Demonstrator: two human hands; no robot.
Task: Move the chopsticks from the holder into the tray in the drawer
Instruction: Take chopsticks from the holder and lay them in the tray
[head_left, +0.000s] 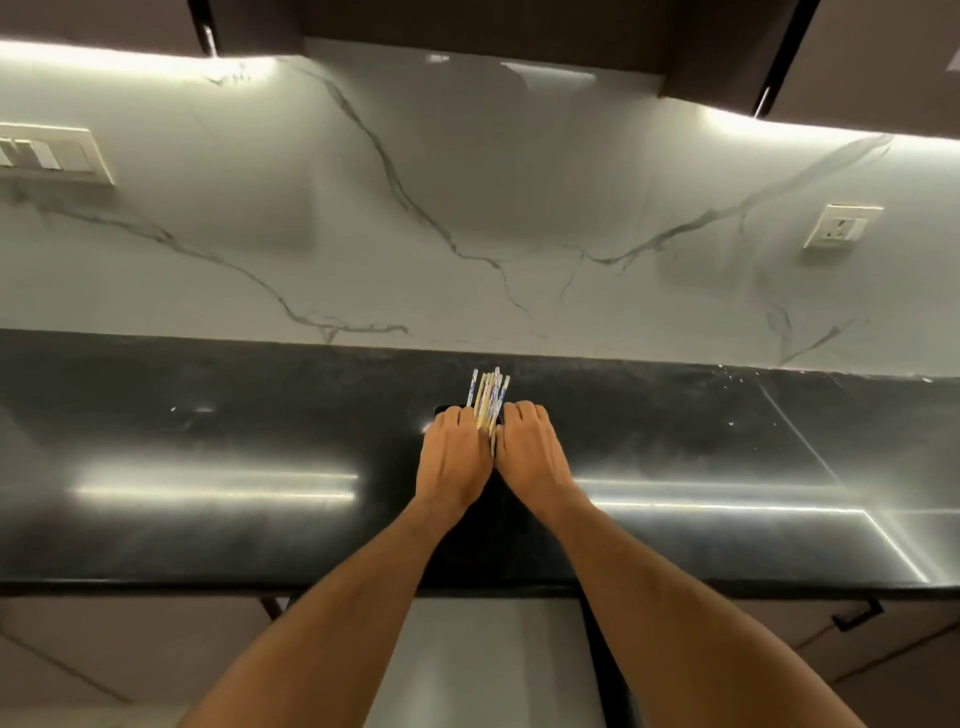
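On the black counter (208, 415), both hands clasp the chopsticks (488, 395).

chopsticks (489, 396): pale yellow, some white with blue pattern
countertop (208, 415): glossy black
backsplash (467, 208): white marble, grey veins
wall socket (841, 226): cream

A bunch of chopsticks (488, 397) is held between the left hand (451, 457) and the right hand (530, 449), far back on the black counter (208, 441). The holder (440, 410) is mostly hidden behind the hands. A white marble wall (467, 208) is seen behind.
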